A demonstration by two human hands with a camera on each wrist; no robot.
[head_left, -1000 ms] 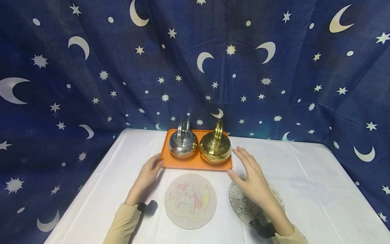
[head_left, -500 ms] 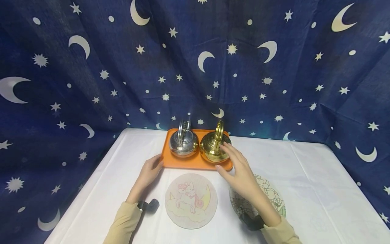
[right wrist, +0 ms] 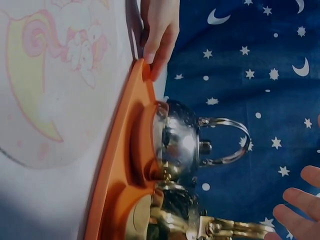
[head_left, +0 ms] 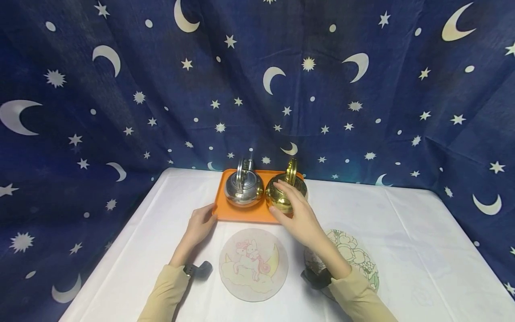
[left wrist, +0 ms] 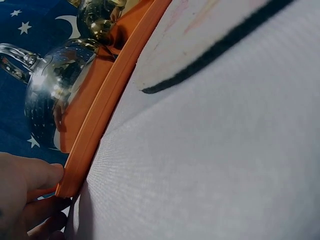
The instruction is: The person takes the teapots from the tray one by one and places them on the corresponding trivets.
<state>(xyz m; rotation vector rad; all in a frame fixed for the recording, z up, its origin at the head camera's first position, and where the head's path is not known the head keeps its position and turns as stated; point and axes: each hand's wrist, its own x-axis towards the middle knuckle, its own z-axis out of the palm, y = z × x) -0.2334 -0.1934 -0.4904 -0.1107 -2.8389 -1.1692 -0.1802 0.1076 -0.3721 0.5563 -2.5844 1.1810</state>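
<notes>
There's the white-clothed table (head_left: 414,250): orange tray (head_left: 245,216) gripped by the left hand (head_left: 200,223), unicorn placemat (head_left: 253,264) right of that grip, floral placemat (head_left: 359,254) farther right!

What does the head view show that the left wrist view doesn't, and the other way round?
Only the head view: the person's right grip in front of the gold kettle, the green-flowered round mat and the tan sleeves.

Only the left wrist view: the thick dark edge of the unicorn mat.

Both: the left grip holding a corner of the orange tray, the silver kettle, parts of the gold kettle and unicorn mat, the white cloth and the starry curtain.
</notes>
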